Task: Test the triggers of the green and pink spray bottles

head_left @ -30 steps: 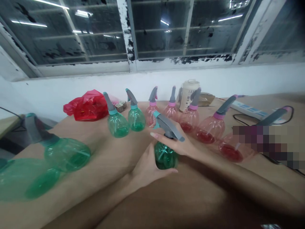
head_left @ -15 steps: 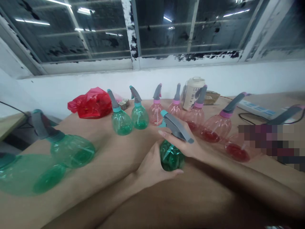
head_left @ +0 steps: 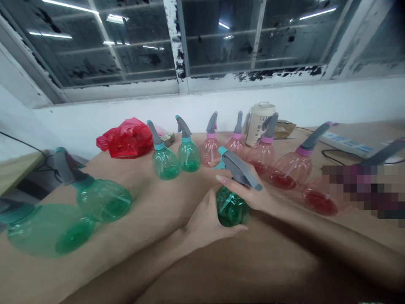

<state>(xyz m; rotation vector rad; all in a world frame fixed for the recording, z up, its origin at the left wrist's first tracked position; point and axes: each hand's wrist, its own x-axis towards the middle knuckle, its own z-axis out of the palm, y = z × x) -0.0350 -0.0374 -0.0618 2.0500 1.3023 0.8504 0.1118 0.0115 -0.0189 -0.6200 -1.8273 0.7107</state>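
Observation:
My left hand [head_left: 205, 221] wraps round the round green body of a spray bottle [head_left: 231, 207] standing on the brown table [head_left: 152, 202]. My right hand [head_left: 249, 192] closes round its neck, fingers lying under the grey trigger head [head_left: 238, 169]. Both hands grip the same bottle, near the middle of the view.
Two green spray bottles [head_left: 164, 160] and several pink ones [head_left: 286, 166] stand in a curved row behind. Two larger-looking green bottles [head_left: 98, 196] sit at the near left. A red plastic bag [head_left: 126, 139], a cream jar [head_left: 257, 120] and a power strip [head_left: 344, 143] lie near the wall.
The view has shifted slightly, so everything sits a little further right. Both hands keep the same hold on the green bottle.

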